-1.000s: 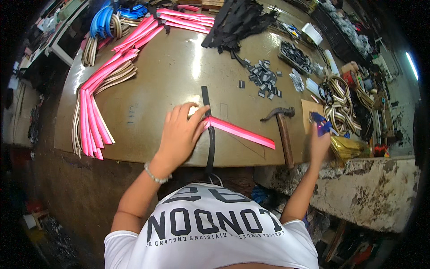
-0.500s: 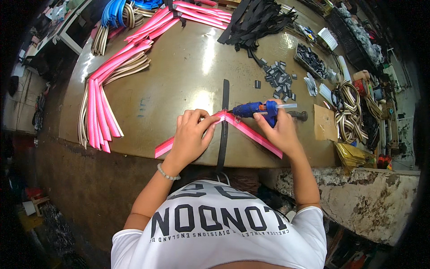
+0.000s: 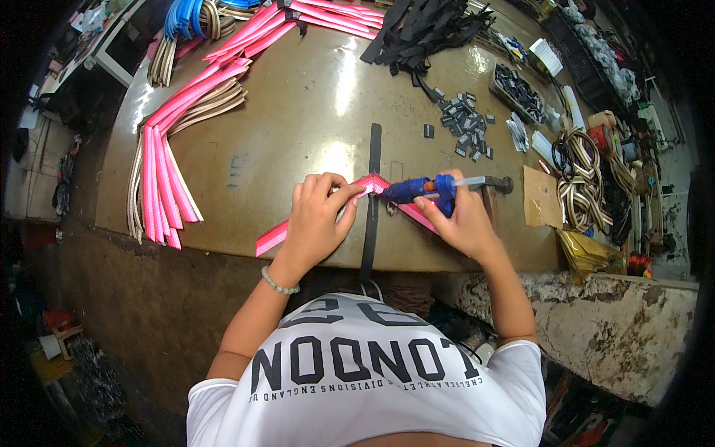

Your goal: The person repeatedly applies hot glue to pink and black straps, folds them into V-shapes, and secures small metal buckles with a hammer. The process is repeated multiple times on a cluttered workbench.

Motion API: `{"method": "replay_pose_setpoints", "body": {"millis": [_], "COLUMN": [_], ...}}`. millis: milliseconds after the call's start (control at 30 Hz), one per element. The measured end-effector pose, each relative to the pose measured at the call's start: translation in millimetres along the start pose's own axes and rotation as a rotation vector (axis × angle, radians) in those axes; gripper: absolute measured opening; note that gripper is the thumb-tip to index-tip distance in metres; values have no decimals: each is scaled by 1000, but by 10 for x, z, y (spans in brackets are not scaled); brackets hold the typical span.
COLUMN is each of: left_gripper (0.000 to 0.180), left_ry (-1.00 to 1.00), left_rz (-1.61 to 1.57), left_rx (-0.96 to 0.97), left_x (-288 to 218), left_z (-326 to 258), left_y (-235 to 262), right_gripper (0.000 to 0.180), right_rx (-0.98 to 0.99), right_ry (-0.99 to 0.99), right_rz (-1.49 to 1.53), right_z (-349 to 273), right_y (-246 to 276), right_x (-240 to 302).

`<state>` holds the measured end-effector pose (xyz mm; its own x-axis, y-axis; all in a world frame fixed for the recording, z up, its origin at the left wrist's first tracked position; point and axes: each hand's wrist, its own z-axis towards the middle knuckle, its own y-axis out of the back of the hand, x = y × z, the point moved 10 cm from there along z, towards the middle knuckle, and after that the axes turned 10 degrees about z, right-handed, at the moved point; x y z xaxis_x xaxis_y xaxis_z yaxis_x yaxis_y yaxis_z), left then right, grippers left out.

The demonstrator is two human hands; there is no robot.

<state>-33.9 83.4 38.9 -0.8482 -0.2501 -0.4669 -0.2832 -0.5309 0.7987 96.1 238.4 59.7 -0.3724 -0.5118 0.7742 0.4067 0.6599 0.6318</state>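
A pink strap (image 3: 272, 237) lies bent into a peak at the table's front, its two arms slanting down to either side. Beneath the bend runs a straight black strip (image 3: 372, 238), pointing away from me. My left hand (image 3: 314, 217) is closed, thumb and forefinger pinching the pink strap just left of the bend. In my right hand (image 3: 468, 222) is a blue hot glue gun (image 3: 407, 191), with a pale glue stick out of its back. Its nozzle is at the bend, right of the black strip; whether it touches cannot be made out. The glue gun and hand cover part of the strap's right arm.
A hammer (image 3: 499, 183) lies beyond my right hand. Small black pieces (image 3: 463, 123) are scattered farther off, near a filled tray (image 3: 515, 93) and black strips (image 3: 424, 37). Bundled pink straps (image 3: 160, 179) lie left. Cardboard (image 3: 541, 195) and coiled straps (image 3: 583, 179) are right.
The glue gun has shifted a little toward me and to the left, its nozzle now lower along the bend. My left hand keeps its pinch in nearly the same place.
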Motion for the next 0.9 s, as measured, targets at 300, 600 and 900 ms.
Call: {"method": "replay_pose_setpoints", "body": {"millis": [300,600,900], "left_gripper": [21,20,94], "left_ry": [11,-11,108], "left_rz": [-6,6,-1756], "left_rx": [26,-12,799], "left_x": [20,-7,-1257], "left_z": [-2,-3,-21], "left_y": [-27,2,530], "right_gripper": [37,43,30], "right_rx": [-326,-775,-452], "right_ry": [-177,-946,-197], "right_rz": [421,-557,-82], "right_z": [-569,-1779,-243], "right_y": [664,1810,870], "right_x": [-589,-1333,-305]}}
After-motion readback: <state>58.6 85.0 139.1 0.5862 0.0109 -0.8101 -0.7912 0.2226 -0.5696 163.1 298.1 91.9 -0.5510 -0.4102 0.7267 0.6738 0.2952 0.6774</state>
